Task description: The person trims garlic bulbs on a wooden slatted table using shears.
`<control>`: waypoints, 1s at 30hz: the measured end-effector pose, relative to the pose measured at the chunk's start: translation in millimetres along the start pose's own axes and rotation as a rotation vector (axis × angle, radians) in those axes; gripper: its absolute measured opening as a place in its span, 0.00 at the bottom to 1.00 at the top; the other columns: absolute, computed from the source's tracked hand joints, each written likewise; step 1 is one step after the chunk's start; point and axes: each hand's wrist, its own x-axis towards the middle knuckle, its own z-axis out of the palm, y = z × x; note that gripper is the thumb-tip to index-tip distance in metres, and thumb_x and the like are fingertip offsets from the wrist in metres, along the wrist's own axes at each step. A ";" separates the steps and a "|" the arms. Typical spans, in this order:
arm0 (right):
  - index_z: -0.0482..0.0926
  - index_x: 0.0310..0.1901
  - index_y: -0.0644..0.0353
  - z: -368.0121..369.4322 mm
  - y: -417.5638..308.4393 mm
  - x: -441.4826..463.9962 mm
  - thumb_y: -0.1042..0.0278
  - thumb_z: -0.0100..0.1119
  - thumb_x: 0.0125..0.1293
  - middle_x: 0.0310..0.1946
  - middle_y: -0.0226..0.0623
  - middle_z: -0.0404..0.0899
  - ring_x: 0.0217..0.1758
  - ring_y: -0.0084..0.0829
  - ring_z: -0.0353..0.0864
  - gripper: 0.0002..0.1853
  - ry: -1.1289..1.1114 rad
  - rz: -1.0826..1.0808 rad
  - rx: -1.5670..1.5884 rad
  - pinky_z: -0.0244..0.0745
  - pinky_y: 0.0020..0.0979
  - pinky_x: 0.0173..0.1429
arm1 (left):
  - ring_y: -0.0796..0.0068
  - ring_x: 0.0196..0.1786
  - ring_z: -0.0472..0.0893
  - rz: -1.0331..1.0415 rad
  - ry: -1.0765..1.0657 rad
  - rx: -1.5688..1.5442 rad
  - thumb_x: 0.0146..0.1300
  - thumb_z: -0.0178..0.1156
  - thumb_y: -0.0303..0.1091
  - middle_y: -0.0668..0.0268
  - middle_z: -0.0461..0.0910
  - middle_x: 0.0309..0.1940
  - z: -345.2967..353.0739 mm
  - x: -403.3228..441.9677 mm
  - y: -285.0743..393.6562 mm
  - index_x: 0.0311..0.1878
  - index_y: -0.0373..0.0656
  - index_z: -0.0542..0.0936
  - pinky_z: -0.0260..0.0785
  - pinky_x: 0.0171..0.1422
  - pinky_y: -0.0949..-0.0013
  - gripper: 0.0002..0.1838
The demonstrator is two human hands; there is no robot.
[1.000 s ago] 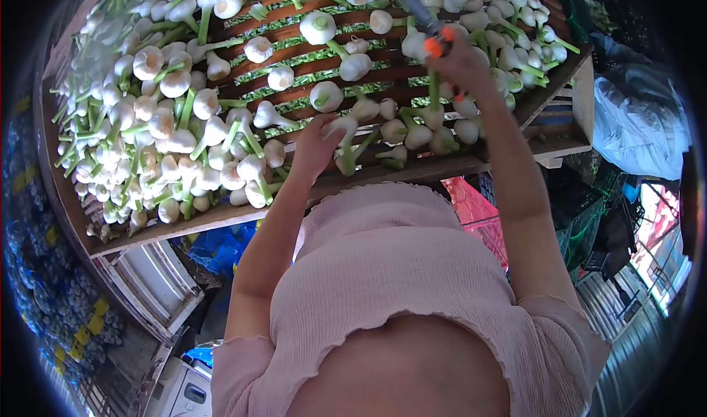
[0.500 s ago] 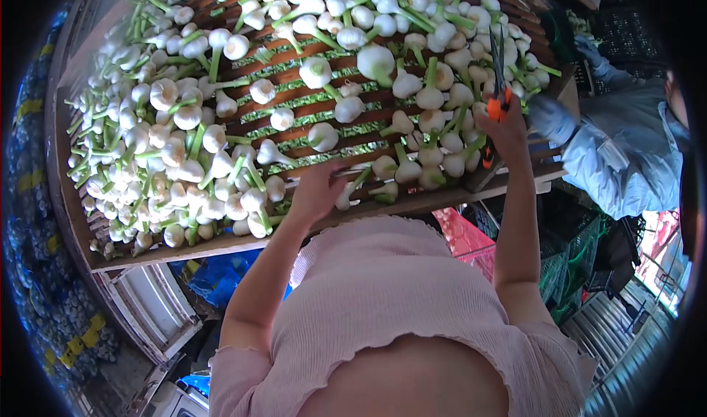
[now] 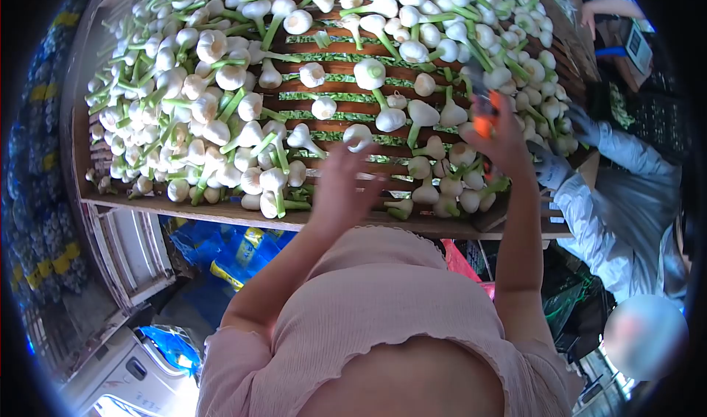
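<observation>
White garlic bulbs (image 3: 210, 46) with cut green stems lie over a slatted wooden table (image 3: 346, 67). My right hand (image 3: 504, 141) is closed around orange-handled scissors (image 3: 484, 116) above the right-hand bulbs; their blades point away from me and are blurred. Smeared a little by motion, my left hand (image 3: 346, 188) is over the near middle of the slats with its fingers apart. Its fingertips are close to a single garlic bulb (image 3: 357, 136); whether they touch it I cannot tell.
A wooden rim (image 3: 221, 214) runs along the table's near side. At the right, a co-worker's gloved hand (image 3: 552, 168) and pale sleeve (image 3: 600, 211) are beside the bulbs. Another person's arm (image 3: 615, 8) shows at the top right. Blue bags (image 3: 247, 251) lie below the table.
The view has shifted, so the table appears lower. My left hand has lifted from the near rim toward a loose bulb, its fingers spreading. The scissors stay in my right hand.
</observation>
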 end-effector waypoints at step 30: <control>0.58 0.61 0.61 -17.3 -60.6 77.7 0.75 0.64 0.43 0.48 0.42 0.72 0.50 0.37 0.72 0.40 -0.337 -0.115 -0.377 0.65 0.31 0.54 | 0.60 0.56 0.71 -0.323 -0.060 -2.120 0.60 0.55 0.50 0.57 0.70 0.54 -18.2 52.2 -53.0 0.58 0.42 0.66 0.60 0.63 0.53 0.28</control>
